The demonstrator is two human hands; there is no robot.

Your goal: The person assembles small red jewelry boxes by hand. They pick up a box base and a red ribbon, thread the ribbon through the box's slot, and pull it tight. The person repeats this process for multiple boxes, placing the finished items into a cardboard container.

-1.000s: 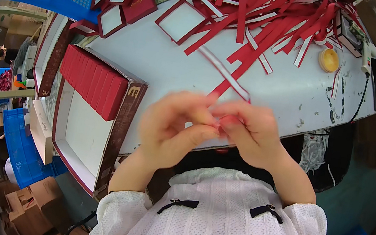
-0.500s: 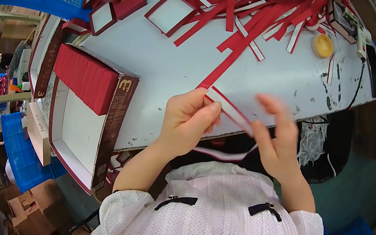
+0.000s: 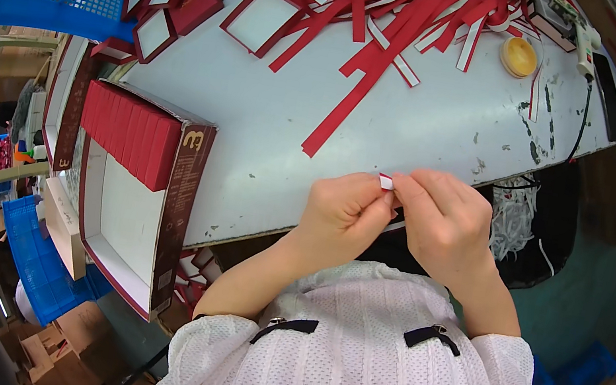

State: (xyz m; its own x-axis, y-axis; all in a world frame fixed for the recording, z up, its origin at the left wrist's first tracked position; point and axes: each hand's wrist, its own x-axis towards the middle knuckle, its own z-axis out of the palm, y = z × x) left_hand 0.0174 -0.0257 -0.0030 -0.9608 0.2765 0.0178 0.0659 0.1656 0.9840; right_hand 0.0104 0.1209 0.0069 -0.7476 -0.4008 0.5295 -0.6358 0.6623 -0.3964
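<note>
Open carton (image 3: 172, 244), left of centre: pale gold emblem (image 3: 193, 140) on dark side wall; fine print below, too small to read. Second carton (image 3: 69, 126), at left: small gold mark (image 3: 60, 163). Red box (image 3: 196, 9), upper left: gold script, illegible. Cream box (image 3: 65, 226), lower left: dark script, illegible.

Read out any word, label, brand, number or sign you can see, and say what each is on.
Carton: gold sign on its side; finer print below, too small to read.
Red box: gold script, too small to read.
Pale box: dark writing, too blurred to read.
Held strip: no print visible.
No words read clearly.
</note>
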